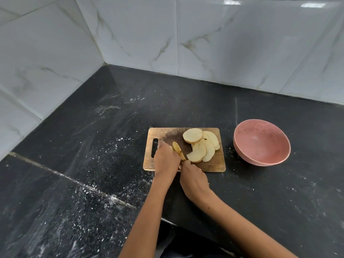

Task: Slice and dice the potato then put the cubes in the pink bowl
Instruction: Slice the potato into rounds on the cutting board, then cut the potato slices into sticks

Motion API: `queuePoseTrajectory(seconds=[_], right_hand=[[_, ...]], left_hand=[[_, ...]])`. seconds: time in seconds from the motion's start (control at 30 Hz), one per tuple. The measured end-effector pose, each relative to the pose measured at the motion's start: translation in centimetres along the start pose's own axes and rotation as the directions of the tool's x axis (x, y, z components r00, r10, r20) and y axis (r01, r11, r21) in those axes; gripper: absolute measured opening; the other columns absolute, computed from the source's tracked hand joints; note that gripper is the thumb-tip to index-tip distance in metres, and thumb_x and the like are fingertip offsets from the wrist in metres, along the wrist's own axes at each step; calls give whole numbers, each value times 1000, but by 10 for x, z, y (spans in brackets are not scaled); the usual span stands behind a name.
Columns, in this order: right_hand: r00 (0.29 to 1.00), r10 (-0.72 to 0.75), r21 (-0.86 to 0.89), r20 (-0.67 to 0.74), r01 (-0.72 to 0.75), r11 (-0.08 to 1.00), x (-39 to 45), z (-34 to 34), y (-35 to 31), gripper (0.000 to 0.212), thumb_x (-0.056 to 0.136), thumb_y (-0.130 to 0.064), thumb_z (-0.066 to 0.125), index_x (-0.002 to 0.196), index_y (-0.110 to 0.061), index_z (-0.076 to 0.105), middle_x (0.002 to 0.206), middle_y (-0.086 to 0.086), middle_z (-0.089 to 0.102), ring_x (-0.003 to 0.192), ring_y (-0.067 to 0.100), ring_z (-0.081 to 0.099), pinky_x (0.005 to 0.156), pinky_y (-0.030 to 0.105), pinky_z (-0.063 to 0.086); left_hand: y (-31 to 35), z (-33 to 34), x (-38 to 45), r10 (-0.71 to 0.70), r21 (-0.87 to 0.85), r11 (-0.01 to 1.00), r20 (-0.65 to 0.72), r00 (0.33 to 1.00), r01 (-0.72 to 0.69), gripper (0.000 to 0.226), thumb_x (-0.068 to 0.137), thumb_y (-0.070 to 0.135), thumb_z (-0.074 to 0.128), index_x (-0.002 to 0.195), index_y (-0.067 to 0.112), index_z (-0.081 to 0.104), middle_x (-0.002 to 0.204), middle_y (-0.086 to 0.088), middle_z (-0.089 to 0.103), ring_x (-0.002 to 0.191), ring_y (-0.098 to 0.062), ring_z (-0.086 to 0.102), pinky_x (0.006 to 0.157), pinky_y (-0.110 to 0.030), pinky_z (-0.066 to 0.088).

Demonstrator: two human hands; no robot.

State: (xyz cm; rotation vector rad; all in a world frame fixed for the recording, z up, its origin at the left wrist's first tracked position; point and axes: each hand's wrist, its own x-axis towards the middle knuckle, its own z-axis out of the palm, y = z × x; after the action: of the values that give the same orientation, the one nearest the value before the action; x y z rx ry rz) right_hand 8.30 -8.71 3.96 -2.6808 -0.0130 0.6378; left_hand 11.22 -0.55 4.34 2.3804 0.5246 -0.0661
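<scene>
Gripping the last potato piece at centre frame, the left hand steadied it on the board; the right hand clutched a mostly hidden knife and should cut clear of fingertips, pink bowl waiting right.

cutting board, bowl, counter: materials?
Cutting board: looks like wood or bamboo, tan, visible grain, worn dark patch. Pink bowl: matte, speckled, probably plastic or a fibre composite; can't tell which. Counter: polished black stone, likely granite, flecked and reflective.
</scene>
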Motion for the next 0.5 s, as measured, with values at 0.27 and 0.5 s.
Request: queuePoseTrajectory(seconds=[0.27,0.5], right_hand=[[997,52,-23,60,-51,998,-14,1,6,20,100,-10,40,120,-9,45,121,11,58,110,27,58,86,35,46],[995,65,34,75,-67,997,-8,2,11,22,101,-15,42,121,-10,48,122,11,58,112,26,57,87,35,46]], left_hand=[[-6,5,-1,12,-51,999,-19,1000,-13,25,91,5,54,114,3,44,92,-7,58,85,-24,61,63,-28,40],[-13,6,3,41,-81,996,-41,998,-44,20,88,6,55,108,5,50,96,-13,63,86,-25,60,69,-32,46]])
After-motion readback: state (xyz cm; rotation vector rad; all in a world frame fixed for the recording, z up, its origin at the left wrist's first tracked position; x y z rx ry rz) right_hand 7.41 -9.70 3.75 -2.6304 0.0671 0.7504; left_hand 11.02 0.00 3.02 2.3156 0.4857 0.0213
